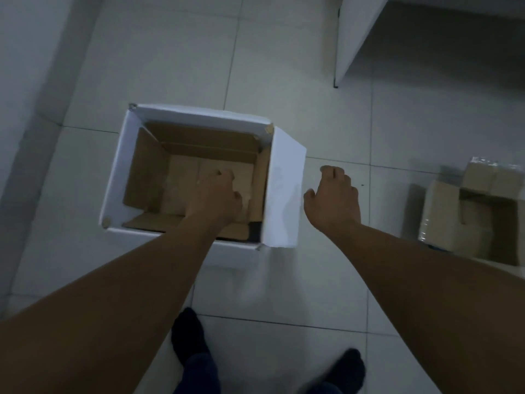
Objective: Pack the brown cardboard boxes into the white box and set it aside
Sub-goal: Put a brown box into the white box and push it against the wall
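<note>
The white box (284, 191) stands open on the tiled floor at centre left, brown inside, its right flap raised. My left hand (216, 194) reaches down into it, fingers curled on a brown cardboard box (181, 183) lying on its bottom; the grip itself is hidden by the back of the hand. My right hand (332, 200) hovers over the floor just right of the raised flap, fingers apart and holding nothing. More small brown boxes (488, 174) sit in an open brown carton (443, 220) at the right edge.
A white cabinet (349, 38) stands at the top right on a dark leg. A wall runs along the left edge. My two feet in dark socks (190, 336) stand below on the tiles.
</note>
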